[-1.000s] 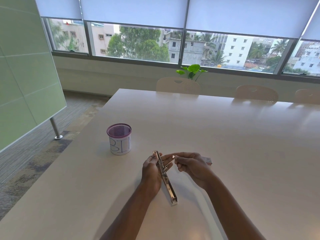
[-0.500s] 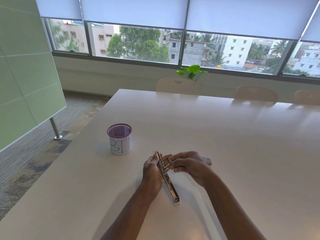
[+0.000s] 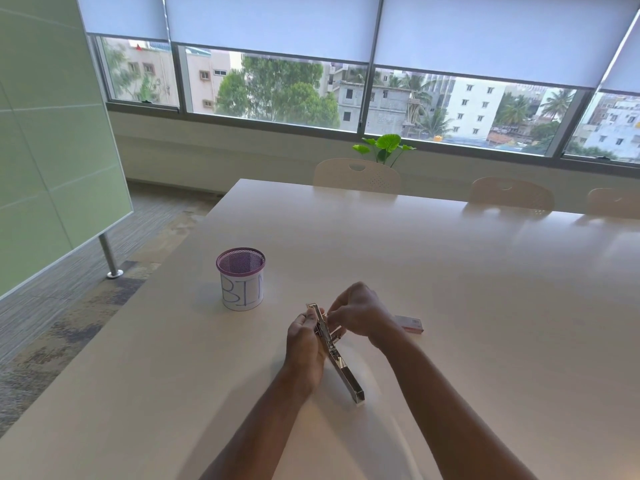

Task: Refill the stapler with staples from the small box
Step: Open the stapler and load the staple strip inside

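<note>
While the white table (image 3: 450, 306) fills most of the frame, a grey carpet floor (image 3: 69, 306) shows at lower left, a green glass board (image 3: 52, 133) on a metal leg (image 3: 109, 258) stands at upper left, and a row of windows (image 3: 277, 91) with half-drawn blinds (image 3: 270, 26) runs across the top. Chairs sit along the table's far edge, three counted: one at top centre (image 3: 356, 174), two toward the upper right (image 3: 510, 194) (image 3: 613, 202). One green plant (image 3: 384, 147) stands behind the centre chair. One stapler (image 3: 341, 367), chrome and opened out long, lies at lower centre on a diagonal, its near end resting on the table and its far end raised between the hands. The left hand (image 3: 304, 344) grips the stapler's upper half from the left side, fingers wrapped round it. The right hand (image 3: 360, 313) comes in from the right, fingers curled and bunched, tips pinching at the stapler's upper rail; whether a strip of staples is between those tips is too small to tell. One small box (image 3: 410, 323), pale with a pinkish side, lies flat on the table just right of the right wrist, partly hidden behind it, apart from the stapler. One mesh cup (image 3: 241, 278) with a purple rim and a white paper label reading BIN stands upright left of the hands, near but not touching. Two hands, both forearms bare, entering from the bottom edge.
</note>
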Tool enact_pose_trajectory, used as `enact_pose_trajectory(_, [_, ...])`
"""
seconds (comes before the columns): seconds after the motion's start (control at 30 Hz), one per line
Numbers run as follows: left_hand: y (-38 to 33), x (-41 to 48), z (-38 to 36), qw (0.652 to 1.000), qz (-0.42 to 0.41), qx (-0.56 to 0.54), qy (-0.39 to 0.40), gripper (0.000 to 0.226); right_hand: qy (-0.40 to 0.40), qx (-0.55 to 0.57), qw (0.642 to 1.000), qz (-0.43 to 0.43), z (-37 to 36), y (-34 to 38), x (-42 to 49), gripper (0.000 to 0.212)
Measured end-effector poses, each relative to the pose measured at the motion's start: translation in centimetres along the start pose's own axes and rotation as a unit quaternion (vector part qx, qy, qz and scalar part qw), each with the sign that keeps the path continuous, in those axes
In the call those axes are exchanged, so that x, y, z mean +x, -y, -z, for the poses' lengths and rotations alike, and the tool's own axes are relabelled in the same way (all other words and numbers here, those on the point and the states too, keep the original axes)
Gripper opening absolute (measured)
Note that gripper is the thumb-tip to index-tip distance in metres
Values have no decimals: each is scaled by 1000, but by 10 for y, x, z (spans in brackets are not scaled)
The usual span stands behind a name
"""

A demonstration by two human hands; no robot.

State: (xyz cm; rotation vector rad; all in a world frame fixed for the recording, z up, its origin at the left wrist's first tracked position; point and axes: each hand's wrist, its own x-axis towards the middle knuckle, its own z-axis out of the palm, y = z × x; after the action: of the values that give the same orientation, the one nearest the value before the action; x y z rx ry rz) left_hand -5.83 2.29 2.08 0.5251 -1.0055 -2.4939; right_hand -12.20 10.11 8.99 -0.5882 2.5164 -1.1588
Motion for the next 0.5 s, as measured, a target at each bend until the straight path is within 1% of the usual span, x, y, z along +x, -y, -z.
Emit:
enact_pose_trajectory(0.13, [-2,-3,0,1000,-1,16,-7,23,-28,-33,999,-2,-14,-3,-1,13])
enact_pose_trajectory(0.23, [-2,-3,0,1000,-3,15,2,22,-40,-39,998,5,-18,-5,-3,24])
enact_pose_trajectory(0.27, [-3,-3,0,1000,-4,15,3,21,-42,-39,998,7,-19,-5,-4,23])
enact_pose_trajectory(0.4, [-2,-2,1,1000,-2,16,-1,20,-48,-33,998,12,-20,-5,-9,9])
enact_pose_trajectory(0.5, [-2,-2,1,1000,0,8,-5,21,-46,-27,998,20,-18,-4,-14,8])
